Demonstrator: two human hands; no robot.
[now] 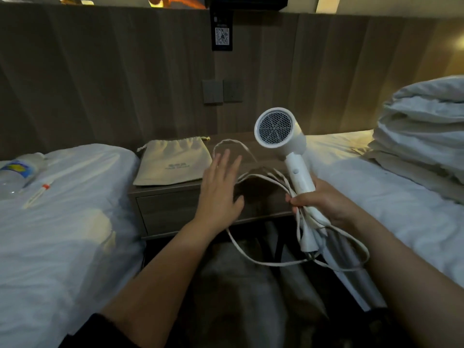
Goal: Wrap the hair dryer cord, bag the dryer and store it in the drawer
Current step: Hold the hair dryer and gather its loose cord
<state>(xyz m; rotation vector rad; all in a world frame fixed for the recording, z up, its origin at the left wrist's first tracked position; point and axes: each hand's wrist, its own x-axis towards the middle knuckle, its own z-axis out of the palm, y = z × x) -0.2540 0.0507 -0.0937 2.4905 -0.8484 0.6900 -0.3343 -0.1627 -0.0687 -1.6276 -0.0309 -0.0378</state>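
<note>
While the right hand (324, 199) is clamped round the handle of the hair dryer (281, 136), pinning several turns of the cord (228, 140) against it, the left hand (221, 187) hangs flat with fingers straight and spread, gripping nothing; one slack loop lies just beyond its fingertips and another trails beneath its wrist. The dryer stands upright above the right fist, grille toward me; the plug (310, 243) dangles just below that fist (I cannot tell whether it is caught in the turns). The cloth bag (173, 162) lies flat beyond the left hand on the nightstand (270, 156); the drawer (170, 212) sits closed just left of that hand's palm.

I judge the wrapping about half done, and the slack is my worry; if the left hand misses the far loop, the turns come out uneven and may slip from under the right thumb; the long loop hanging under the right hand could snag on the bed edge; a fat, loose bundle would jam in the bag's mouth.
</note>
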